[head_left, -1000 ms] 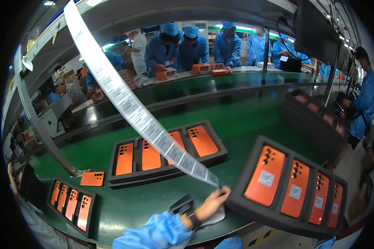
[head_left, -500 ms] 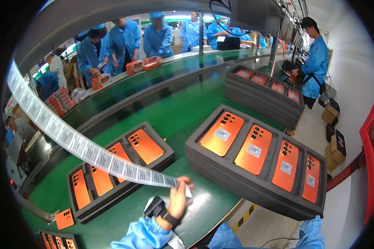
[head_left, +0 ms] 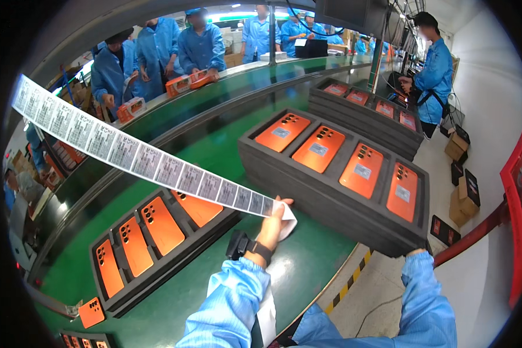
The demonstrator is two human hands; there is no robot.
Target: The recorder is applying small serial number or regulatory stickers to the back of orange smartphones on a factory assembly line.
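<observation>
My left hand [head_left: 271,226] is closed on a long strip of printed labels [head_left: 156,165], which sweeps up to the far left; its free tail hangs below the wrist. The fingers are close to the side of a stack of dark foam trays [head_left: 325,203], and I cannot tell whether they touch it. Four-slot top tray: orange phones [head_left: 361,169], each with a white label on its back. My right hand [head_left: 414,252] is at the stack's near right corner, its fingers hidden. At the left, another foam tray [head_left: 174,269] holds orange phones [head_left: 162,226] without visible labels.
A further stack of foam trays [head_left: 362,122] stands behind. One orange phone [head_left: 91,312] lies near the left edge of the green bench [head_left: 214,290]. Across the conveyor [head_left: 243,90], several people in blue handle orange boxes. Cardboard boxes [head_left: 465,200] and a red frame [head_left: 519,191] are at the right.
The labelled-phone tray stack has shifted away and leftward. My left hand has moved forward and right with the label strip. My right hand now shows at the stack's corner.
</observation>
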